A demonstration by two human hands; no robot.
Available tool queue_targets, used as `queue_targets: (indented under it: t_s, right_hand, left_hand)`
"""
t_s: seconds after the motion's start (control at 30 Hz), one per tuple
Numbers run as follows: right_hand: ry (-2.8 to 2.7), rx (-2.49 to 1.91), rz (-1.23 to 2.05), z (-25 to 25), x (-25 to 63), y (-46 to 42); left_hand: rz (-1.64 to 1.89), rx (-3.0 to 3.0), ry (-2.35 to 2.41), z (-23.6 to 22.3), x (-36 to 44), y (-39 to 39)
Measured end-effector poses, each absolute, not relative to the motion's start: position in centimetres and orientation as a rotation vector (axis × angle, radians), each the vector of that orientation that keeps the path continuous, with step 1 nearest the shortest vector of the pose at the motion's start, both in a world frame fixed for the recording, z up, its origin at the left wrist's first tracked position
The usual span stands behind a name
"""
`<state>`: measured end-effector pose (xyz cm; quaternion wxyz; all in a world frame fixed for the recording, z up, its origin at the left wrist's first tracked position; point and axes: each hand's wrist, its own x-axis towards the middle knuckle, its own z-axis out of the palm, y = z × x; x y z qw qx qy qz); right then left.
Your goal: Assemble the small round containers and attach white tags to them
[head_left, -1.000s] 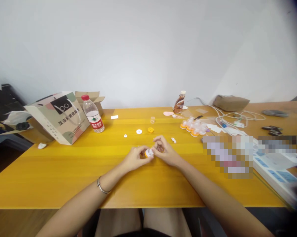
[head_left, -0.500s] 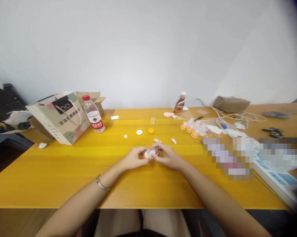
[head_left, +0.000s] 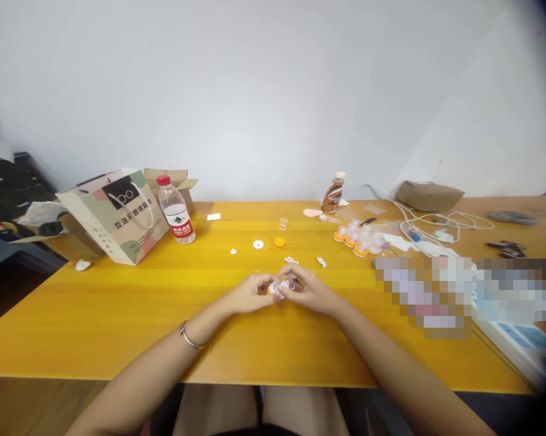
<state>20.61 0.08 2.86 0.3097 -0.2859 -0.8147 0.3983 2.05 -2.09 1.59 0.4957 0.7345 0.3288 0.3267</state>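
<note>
My left hand (head_left: 250, 295) and my right hand (head_left: 310, 290) meet over the middle of the yellow table (head_left: 118, 315). Between their pinched fingertips sits a small clear capsule with an orange base (head_left: 279, 286). Both hands are closed on it, the left on the orange end and the right on the clear end. A silver bangle (head_left: 189, 338) circles my left wrist. Just beyond the hands lie a small white piece (head_left: 291, 260), another white piece (head_left: 321, 261), a white disc (head_left: 258, 244) and a yellow disc (head_left: 279, 242).
A cluster of similar orange-based capsules (head_left: 359, 239) lies at the right. A water bottle (head_left: 177, 211) and paper bag (head_left: 114, 215) stand at the left back. A brown drink bottle (head_left: 334, 192), white cables (head_left: 436, 227) and a brown pouch (head_left: 430, 195) lie behind.
The hands have drawn closer together on the capsule and sunk slightly toward me. A small white piece now lies on the table just beyond them.
</note>
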Motion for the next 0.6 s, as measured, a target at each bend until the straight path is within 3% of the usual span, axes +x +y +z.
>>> queue_targets:
  t_s: [0.13, 0.37, 0.6]
  right_hand:
    - [-2.17, -0.613, 1.108, 3.19, 21.14, -0.17]
    - [-2.088, -0.762, 1.328, 2.96, 20.41, 0.16]
    - [-2.102, -0.606, 1.444, 3.83, 20.77, -0.55]
  left_hand:
    - [0.652, 1.541, 0.587, 1.68, 1.9, -2.15]
    - [0.782, 1.682, 0.791, 1.23, 2.1, -2.06]
    - [0.593, 1.485, 0.562, 2.02, 1.95, -2.28]
